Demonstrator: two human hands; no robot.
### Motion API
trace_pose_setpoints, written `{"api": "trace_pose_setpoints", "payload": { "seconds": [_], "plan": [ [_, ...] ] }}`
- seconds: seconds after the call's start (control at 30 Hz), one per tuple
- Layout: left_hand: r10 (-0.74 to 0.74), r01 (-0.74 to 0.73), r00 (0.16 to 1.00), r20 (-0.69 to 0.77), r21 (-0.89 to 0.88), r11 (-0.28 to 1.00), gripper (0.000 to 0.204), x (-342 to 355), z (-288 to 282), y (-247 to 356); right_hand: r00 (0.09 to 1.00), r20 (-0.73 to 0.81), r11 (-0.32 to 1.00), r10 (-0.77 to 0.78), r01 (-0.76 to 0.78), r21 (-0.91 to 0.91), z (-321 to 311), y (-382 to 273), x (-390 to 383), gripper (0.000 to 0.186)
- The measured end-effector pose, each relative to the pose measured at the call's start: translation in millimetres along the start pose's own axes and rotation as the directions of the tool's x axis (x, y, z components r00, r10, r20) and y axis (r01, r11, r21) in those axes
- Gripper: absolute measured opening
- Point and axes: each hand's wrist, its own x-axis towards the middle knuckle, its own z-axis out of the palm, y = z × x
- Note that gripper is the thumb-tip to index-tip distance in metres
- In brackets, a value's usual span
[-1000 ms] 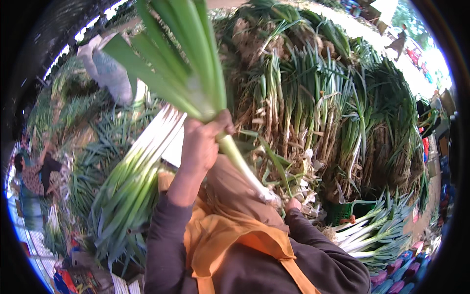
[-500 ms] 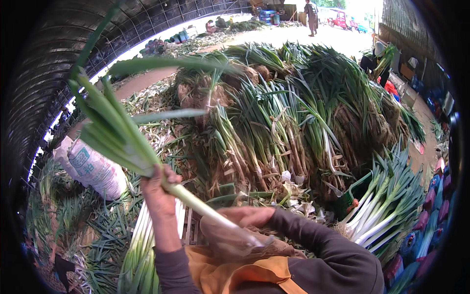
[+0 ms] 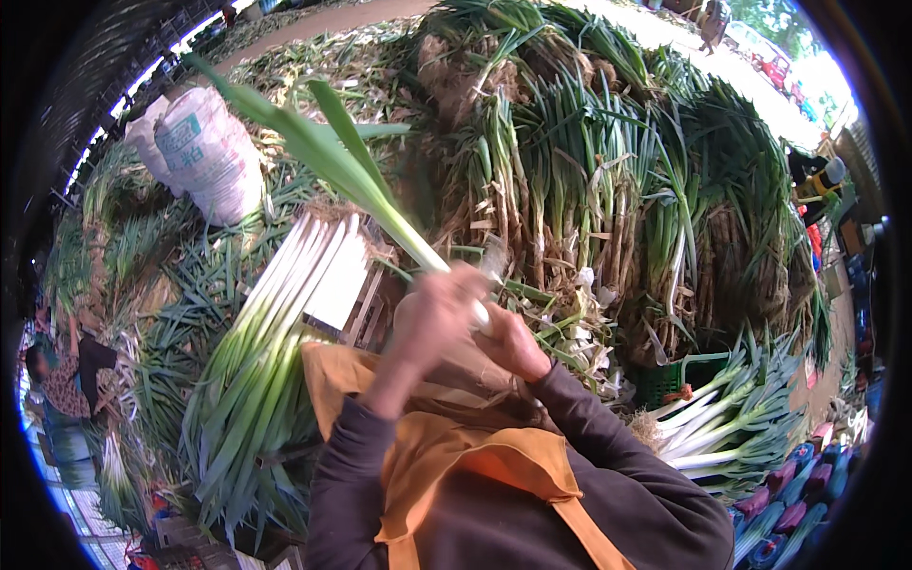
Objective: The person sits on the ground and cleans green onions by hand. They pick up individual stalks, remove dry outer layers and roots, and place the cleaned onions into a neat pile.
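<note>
Heaped leeks (image 3: 570, 171) beyond, left hand (image 3: 439, 312) now grips leek (image 3: 404, 231) beside right hand (image 3: 518, 344).

Your left hand (image 3: 442, 309) is blurred, and it covers a length of the leek (image 3: 404, 233). The leek's lower end is mostly hidden between your hands; its tip cannot be verified. Leaf ends at the upper left are smeared. Your right hand (image 3: 513, 344) has its fingertips largely obscured, so you cannot confirm its hold. A pale streak (image 3: 494, 258) just above your left hand is too blurred to identify. Leeks hide part of the green crate (image 3: 655, 383). The lower edge cuts your apron strap (image 3: 591, 537). A distant person (image 3: 714, 26), upper right, is too small for detail.
</note>
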Motion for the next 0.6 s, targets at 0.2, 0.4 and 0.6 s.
{"api": "trace_pose_setpoints", "payload": {
  "seconds": [0.2, 0.4, 0.6],
  "plan": [
    [-0.204, 0.163, 0.978, -0.043, -0.451, 0.878, 0.006, -64, -7, -5, 0.959, 0.269, 0.887, 0.092, -0.202, 0.415, -8, 2, 12, 0.053],
    [-0.398, -0.015, 0.905, -0.151, -0.945, 0.326, 0.037, -62, -84, -68, 0.892, 0.447, 0.935, -0.072, -0.096, 0.342, 8, -22, 25, 0.058],
    [-0.298, -0.038, 0.934, -0.194, -0.888, 0.459, 0.027, -68, -53, -62, 0.998, -0.058, 0.999, 0.028, -0.031, -0.043, 32, 18, 48, 0.045]
  ]
}}
